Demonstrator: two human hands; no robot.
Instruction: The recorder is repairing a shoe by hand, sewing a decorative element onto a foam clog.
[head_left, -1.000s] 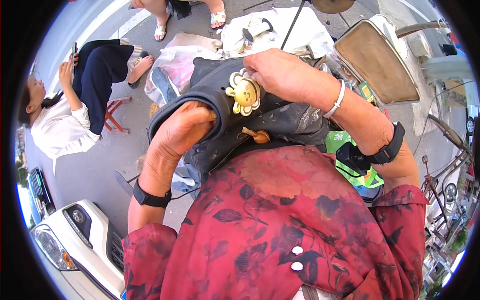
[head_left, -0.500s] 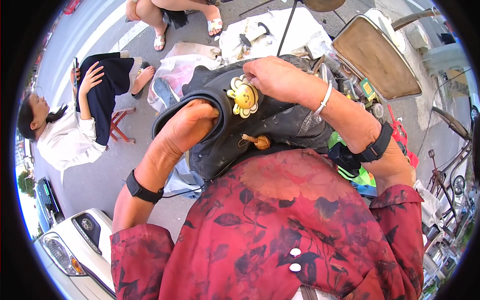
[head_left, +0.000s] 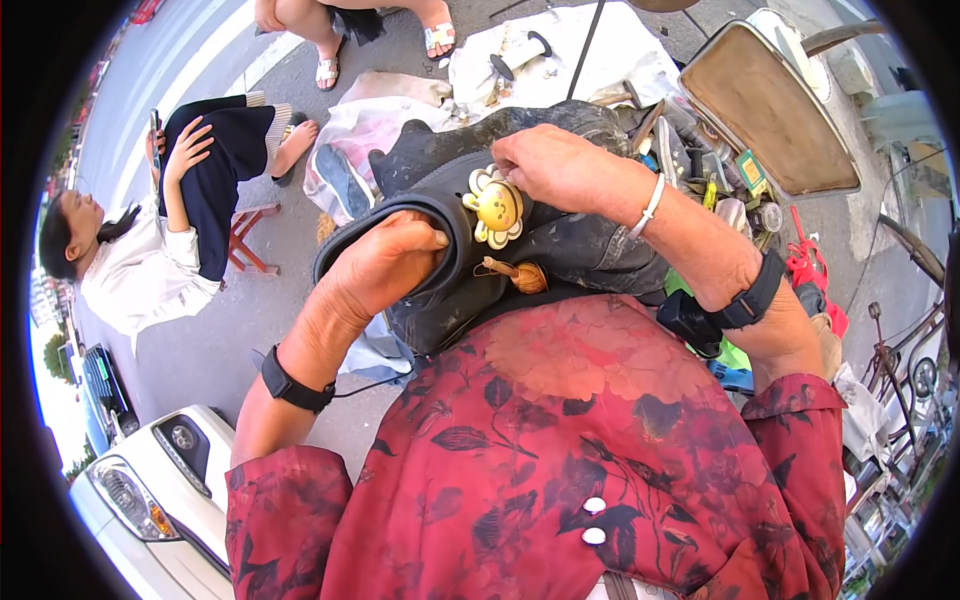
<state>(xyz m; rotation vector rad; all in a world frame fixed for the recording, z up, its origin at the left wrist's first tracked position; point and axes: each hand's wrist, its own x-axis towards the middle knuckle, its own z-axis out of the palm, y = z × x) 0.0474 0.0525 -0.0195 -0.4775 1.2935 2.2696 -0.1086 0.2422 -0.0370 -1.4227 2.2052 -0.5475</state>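
Observation:
Across my lap lies a dark grey slipper point(head_left: 458, 188) with a wide opening and a yellow flower ornament point(head_left: 497, 208) bearing a smiling face. My left hand point(head_left: 385, 258) grips the slipper at the opening; its thumb lies at the rim and the other fingers are hidden inside. Just above and right of the flower, my right hand point(head_left: 560, 172) is closed in a pinch against the slipper's top. What sits between those fingertips is too small to make out. Below the flower, a round wooden-handled tool point(head_left: 527, 277) with thin thread rests on the dark cloth point(head_left: 590, 250) over my lap.
A white sheet point(head_left: 590, 45) with a black-and-white spool point(head_left: 520, 56) spreads ahead. Tools and small containers crowd the right, near a brown-topped stool point(head_left: 770, 110). A seated person point(head_left: 140, 250) holds a phone at left; another person's sandalled feet point(head_left: 438, 40) show beyond. A white car point(head_left: 150, 490) stands lower left.
The view has shifted slightly. My right hand has come down a little, closer to the flower's upper edge. My left hand keeps its grip on the slipper's opening.

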